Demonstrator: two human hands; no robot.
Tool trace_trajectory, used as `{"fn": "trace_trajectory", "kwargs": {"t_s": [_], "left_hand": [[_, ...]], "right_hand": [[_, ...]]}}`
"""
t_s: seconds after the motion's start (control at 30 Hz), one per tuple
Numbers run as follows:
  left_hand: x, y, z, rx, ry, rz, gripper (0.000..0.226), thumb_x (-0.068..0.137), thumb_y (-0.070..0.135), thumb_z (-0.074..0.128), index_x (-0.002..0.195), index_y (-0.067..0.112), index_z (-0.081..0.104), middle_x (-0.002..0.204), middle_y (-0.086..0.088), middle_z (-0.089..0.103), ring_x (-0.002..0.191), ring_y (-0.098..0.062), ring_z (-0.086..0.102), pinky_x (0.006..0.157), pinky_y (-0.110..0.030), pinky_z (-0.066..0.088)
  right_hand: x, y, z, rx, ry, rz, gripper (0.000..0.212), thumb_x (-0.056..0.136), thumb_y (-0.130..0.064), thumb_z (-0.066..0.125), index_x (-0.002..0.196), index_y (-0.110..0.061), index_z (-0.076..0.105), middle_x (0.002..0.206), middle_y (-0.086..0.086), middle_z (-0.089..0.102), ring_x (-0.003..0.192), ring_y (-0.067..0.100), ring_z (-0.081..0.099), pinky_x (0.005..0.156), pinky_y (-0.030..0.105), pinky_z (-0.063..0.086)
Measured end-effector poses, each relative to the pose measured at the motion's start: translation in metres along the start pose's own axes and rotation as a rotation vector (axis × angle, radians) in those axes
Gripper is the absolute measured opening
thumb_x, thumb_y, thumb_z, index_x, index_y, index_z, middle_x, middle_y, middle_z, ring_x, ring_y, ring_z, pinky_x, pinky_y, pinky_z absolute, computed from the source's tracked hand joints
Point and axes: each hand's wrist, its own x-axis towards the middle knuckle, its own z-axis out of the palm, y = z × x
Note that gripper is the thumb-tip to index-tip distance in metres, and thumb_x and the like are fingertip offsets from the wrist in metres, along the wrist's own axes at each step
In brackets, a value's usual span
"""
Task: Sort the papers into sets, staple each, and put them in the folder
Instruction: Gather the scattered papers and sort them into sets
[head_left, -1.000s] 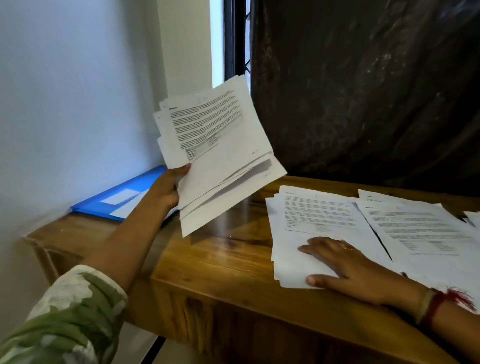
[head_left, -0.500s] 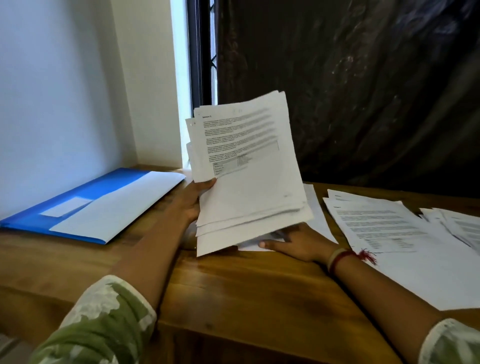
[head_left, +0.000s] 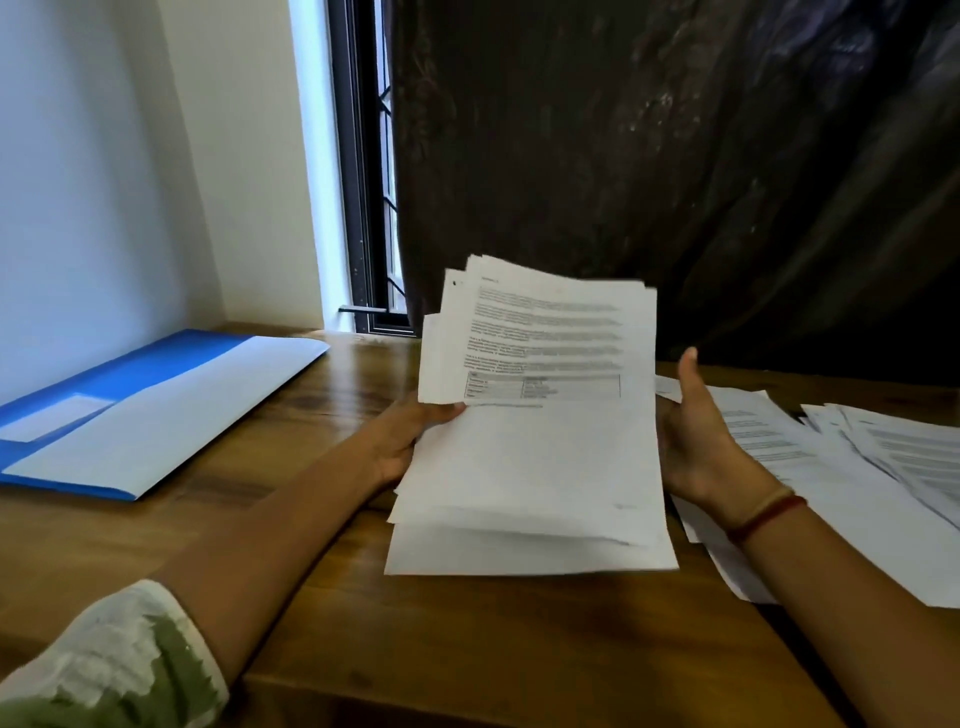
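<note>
- The stack of papers (head_left: 535, 415) is held up in the middle of the frame, above the wooden table (head_left: 467, 649). Its sheets are unevenly aligned, with corners fanning out at the upper left. The top sheet shows printed text and a small table.
- The left hand (head_left: 410, 441) grips the stack at its left edge, thumb laid over the front of the sheets and fingers out of sight behind them.
- The right hand (head_left: 696, 436) is at the stack's right edge, palm turned toward the paper and thumb straight and upright, clear of the top sheet. Its fingers are hidden behind the stack, so I cannot tell whether they hold the sheets or only lie against them.
- A red thread band (head_left: 769, 514) circles the right wrist. A green and white patterned sleeve (head_left: 114, 660) fills the lower left corner.
- The blue folder (head_left: 130, 374) lies flat on the table at the left of the frame, well apart from the held stack, with a broad white area across its nearer part.
- More printed sheets (head_left: 857, 483) lie spread and overlapping on the table at the right edge, just behind the right hand.
- A dark curtain (head_left: 675, 156) covers the upper right, with a narrow window (head_left: 369, 208) to its left.
</note>
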Motion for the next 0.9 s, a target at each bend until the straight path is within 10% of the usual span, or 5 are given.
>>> {"fn": "trace_trajectory", "kwargs": {"t_s": [0.3, 0.7, 0.9], "left_hand": [[-0.006, 0.002, 0.017, 0.27, -0.111, -0.161, 0.036, 0.079, -0.003, 0.06, 0.114, 0.006, 0.063, 0.111, -0.012, 0.071, 0.094, -0.026, 0.07, 0.079, -0.037, 0.059], [0.006, -0.011, 0.019, 0.288, 0.187, 0.104, 0.038, 0.091, -0.013, 0.046, 0.124, 0.002, 0.054, 0.118, -0.013, 0.067, 0.103, -0.03, 0.066, 0.085, -0.043, 0.056], [0.009, -0.024, 0.029, 0.332, 0.375, 0.322, 0.054, 0.086, -0.015, 0.057, 0.124, 0.014, 0.034, 0.108, 0.001, 0.062, 0.093, -0.013, 0.065, 0.067, -0.027, 0.059]], "right_hand": [[0.006, 0.01, -0.023, -0.365, 0.167, -0.035, 0.036, 0.089, 0.01, 0.054, 0.121, -0.004, 0.059, 0.115, 0.015, 0.067, 0.091, 0.03, 0.068, 0.068, 0.034, 0.06], [0.011, 0.027, -0.015, -0.328, 0.528, -0.389, 0.037, 0.081, -0.003, 0.074, 0.112, -0.013, 0.057, 0.111, 0.008, 0.068, 0.096, 0.028, 0.067, 0.085, 0.043, 0.057], [0.012, 0.028, -0.01, -0.525, 0.67, -0.615, 0.028, 0.078, -0.011, 0.078, 0.096, -0.01, 0.056, 0.088, 0.001, 0.065, 0.078, 0.01, 0.064, 0.06, 0.012, 0.051]]}}
